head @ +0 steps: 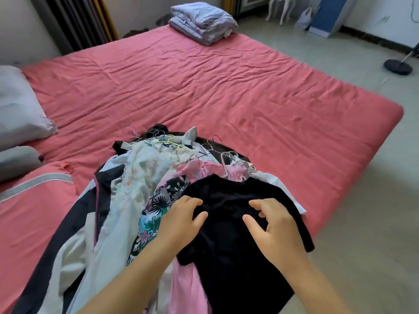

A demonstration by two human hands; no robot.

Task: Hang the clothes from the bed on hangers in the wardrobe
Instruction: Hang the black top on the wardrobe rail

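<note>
A black top [238,214] lay uppermost on the clothes pile [140,189] at the bed's [226,87] near edge. The left hand [181,225] pinched its cloth while the right hand [274,225], fingers loosely curled, pressed on it, probably to lift it free of the wire hangers [172,143] at the pile's far end.

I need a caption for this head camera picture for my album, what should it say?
Two hands reach onto a black top lying on a pile of clothes and hangers on a pink bed.
</note>
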